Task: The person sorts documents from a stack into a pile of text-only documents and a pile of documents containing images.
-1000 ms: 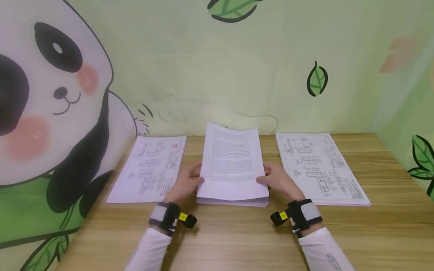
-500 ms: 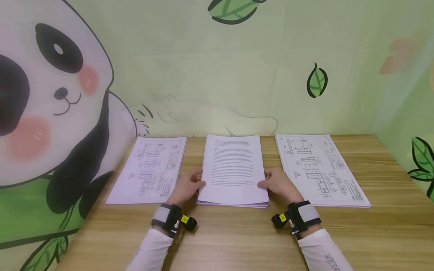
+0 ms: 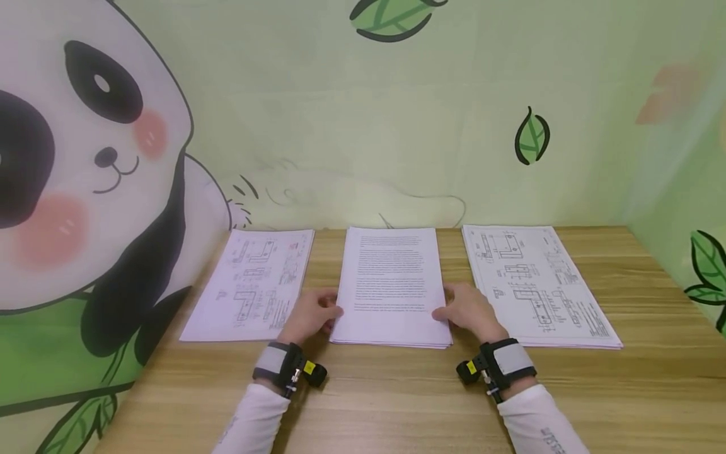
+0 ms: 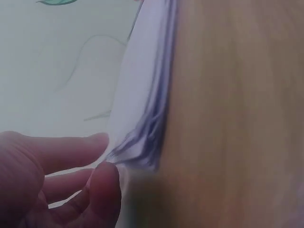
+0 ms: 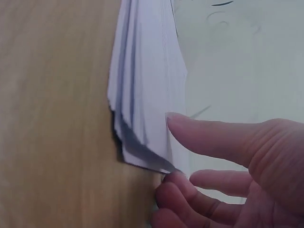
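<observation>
A stack of printed paper, its top sheet covered in lines of text, lies in the middle of the table. On its left edge, my left hand pinches the sheets between thumb and fingers. My right hand does the same on the right edge, thumb on top. In the left wrist view, the stack's side shows several separated layers, with the thumb and fingertips at its corner. The right wrist view has the sheets fanned slightly, the lower edge bent up at the fingertips.
Stacks of technical drawings lie on either side: one left, partly behind my left hand, and one right. The wooden table ends at a painted wall behind the papers. Both wrists carry strapped cameras.
The top sheets, raised and curved a second ago, have come down flat onto the middle stack. Both hands have moved slightly down toward the near edge with them.
</observation>
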Demonstrator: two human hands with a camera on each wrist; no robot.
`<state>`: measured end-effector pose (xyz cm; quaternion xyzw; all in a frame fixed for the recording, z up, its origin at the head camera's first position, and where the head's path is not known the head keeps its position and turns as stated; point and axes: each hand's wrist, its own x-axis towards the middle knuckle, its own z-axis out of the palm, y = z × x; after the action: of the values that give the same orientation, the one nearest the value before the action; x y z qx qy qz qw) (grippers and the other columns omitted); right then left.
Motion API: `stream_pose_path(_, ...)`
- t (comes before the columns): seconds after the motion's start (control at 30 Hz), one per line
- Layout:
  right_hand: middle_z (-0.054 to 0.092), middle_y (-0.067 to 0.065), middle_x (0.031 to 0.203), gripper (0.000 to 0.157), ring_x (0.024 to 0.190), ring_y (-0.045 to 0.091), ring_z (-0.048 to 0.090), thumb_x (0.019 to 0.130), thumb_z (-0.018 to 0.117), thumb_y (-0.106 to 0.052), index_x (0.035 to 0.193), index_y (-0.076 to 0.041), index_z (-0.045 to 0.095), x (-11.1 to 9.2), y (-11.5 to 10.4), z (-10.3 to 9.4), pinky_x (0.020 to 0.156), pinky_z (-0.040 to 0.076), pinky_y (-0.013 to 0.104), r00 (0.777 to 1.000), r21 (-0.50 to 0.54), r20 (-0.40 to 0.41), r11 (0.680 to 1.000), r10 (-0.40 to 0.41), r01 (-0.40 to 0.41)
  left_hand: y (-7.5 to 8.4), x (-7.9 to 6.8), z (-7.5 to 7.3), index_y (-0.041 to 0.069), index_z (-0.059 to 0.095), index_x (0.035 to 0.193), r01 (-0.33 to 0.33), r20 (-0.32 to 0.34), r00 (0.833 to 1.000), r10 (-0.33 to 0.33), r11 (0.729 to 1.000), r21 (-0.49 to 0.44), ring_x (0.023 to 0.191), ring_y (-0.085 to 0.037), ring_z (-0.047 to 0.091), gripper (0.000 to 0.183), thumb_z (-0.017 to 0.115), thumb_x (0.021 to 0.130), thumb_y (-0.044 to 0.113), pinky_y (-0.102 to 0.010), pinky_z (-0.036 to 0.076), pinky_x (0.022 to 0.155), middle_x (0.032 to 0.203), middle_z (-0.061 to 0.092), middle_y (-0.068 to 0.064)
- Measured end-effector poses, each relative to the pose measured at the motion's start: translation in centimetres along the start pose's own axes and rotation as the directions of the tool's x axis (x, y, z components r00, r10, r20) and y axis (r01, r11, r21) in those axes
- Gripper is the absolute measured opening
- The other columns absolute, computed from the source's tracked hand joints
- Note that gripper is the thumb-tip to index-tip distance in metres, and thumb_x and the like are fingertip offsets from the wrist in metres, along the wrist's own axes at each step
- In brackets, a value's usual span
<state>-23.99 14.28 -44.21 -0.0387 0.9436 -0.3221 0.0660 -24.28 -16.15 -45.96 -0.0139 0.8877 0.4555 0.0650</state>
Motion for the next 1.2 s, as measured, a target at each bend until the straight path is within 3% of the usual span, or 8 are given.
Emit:
stream_pose_path(0.07, 0.061, 0.023, 0.121, 0.065, 0.094, 0.031, 0.058, 0.076, 0.071, -0.022, 0.133, 0.000, 0.049, -0.1, -0.4, 0.0, 0.076, 0.049, 0.044, 1.000, -0.012, -0.025, 1.000, 0.000, -0.001, 0.0, -0.1, -0.5, 0.005, 0.054, 0.130, 0.013, -0.015, 1.000, -0.013, 1.000, -0.004, 0.054, -0.015, 0.059, 0.051, 0.067, 0.083, 0.015, -0.025, 0.051, 0.051, 0.089, 0.068, -0.014)
stream_pose_path(0.23, 0.063, 0.015, 0.096, 0.062, 0.075, 0.024, 0.056, 0.082, 0.065, -0.027, 0.136, -0.003, 0.046, -0.3, -1.8, 0.4, 0.055, 0.040, 0.028, 0.995, -0.014, -0.094, 1.000, -0.017, 0.016, 0.0, -0.8, -2.5, 0.005, 0.053, 0.131, -0.003, -0.060, 0.998, 0.000, 0.999, -0.037, 0.061, -0.021, 0.062, 0.045, 0.058, 0.089, 0.022, -0.029, 0.053, 0.056, 0.100, 0.068, -0.019)
stream_pose_path(0.4, 0.068, 0.014, 0.103, 0.052, 0.078, 0.024, 0.060, 0.086, 0.061, -0.029, 0.133, -0.008, 0.050, -0.6, -3.9, 1.0, 0.058, 0.042, 0.027, 0.979, 0.019, -0.190, 0.996, -0.077, 0.082, -0.1, -1.5, -5.0, 0.007, 0.051, 0.133, -0.042, -0.083, 0.996, 0.040, 0.999, -0.018, 0.076, -0.029, 0.066, 0.047, 0.052, 0.093, 0.031, -0.032, 0.056, 0.063, 0.109, 0.064, -0.019)
stream_pose_path(0.6, 0.069, 0.013, 0.104, 0.043, 0.083, 0.024, 0.064, 0.089, 0.058, -0.026, 0.128, -0.010, 0.056, -1.2, -7.1, 1.8, 0.063, 0.049, 0.033, 0.949, 0.120, -0.285, 0.977, -0.134, 0.175, -0.4, -2.2, -8.8, 0.007, 0.050, 0.133, -0.071, -0.169, 0.982, 0.086, 0.993, 0.095, 0.083, -0.029, 0.068, 0.047, 0.051, 0.094, 0.032, -0.035, 0.058, 0.068, 0.116, 0.062, -0.020)
stream_pose_path(0.77, 0.067, 0.015, 0.111, 0.052, 0.087, 0.025, 0.065, 0.087, 0.060, -0.020, 0.136, -0.010, 0.046, -1.2, -9.2, 3.0, 0.066, 0.052, 0.037, 0.932, 0.246, -0.320, 0.936, -0.168, 0.253, -0.3, -3.3, -11.4, 0.006, 0.048, 0.135, -0.070, -0.234, 0.966, 0.111, 0.982, 0.177, 0.099, -0.037, 0.063, 0.049, 0.048, 0.095, 0.033, -0.046, 0.056, 0.079, 0.122, 0.059, -0.023)
stream_pose_path(0.9, 0.062, 0.018, 0.119, 0.066, 0.098, 0.030, 0.063, 0.086, 0.062, -0.017, 0.144, -0.013, 0.031, -1.1, -10.8, 4.2, 0.073, 0.053, 0.043, 0.930, 0.351, -0.313, 0.887, -0.191, 0.301, -0.7, -3.7, -12.9, 0.005, 0.037, 0.142, -0.016, -0.261, 0.963, 0.064, 0.983, 0.184, 0.115, -0.044, 0.052, 0.059, 0.044, 0.095, 0.040, -0.057, 0.048, 0.091, 0.134, 0.049, -0.027)
stream_pose_path(1.0, 0.060, 0.018, 0.121, 0.069, 0.104, 0.032, 0.060, 0.086, 0.062, -0.015, 0.145, -0.014, 0.028, -0.8, -12.1, 5.2, 0.079, 0.053, 0.045, 0.934, 0.399, -0.295, 0.863, -0.200, 0.310, -1.5, -3.6, -14.0, 0.005, 0.028, 0.146, 0.038, -0.257, 0.966, 0.009, 0.984, 0.175, 0.124, -0.046, 0.043, 0.067, 0.043, 0.094, 0.045, -0.061, 0.041, 0.098, 0.142, 0.040, -0.028)
stream_pose_path(1.2, 0.058, 0.017, 0.124, 0.066, 0.108, 0.030, 0.058, 0.086, 0.060, -0.019, 0.145, -0.012, 0.030, -0.1, -14.5, 7.3, 0.083, 0.052, 0.045, 0.945, 0.397, -0.228, 0.864, -0.235, 0.310, -3.4, -3.0, -15.2, 0.005, 0.023, 0.147, 0.121, -0.236, 0.969, -0.076, 0.976, 0.180, 0.134, -0.047, 0.028, 0.068, 0.041, 0.095, 0.044, -0.065, 0.028, 0.105, 0.151, 0.025, -0.027)
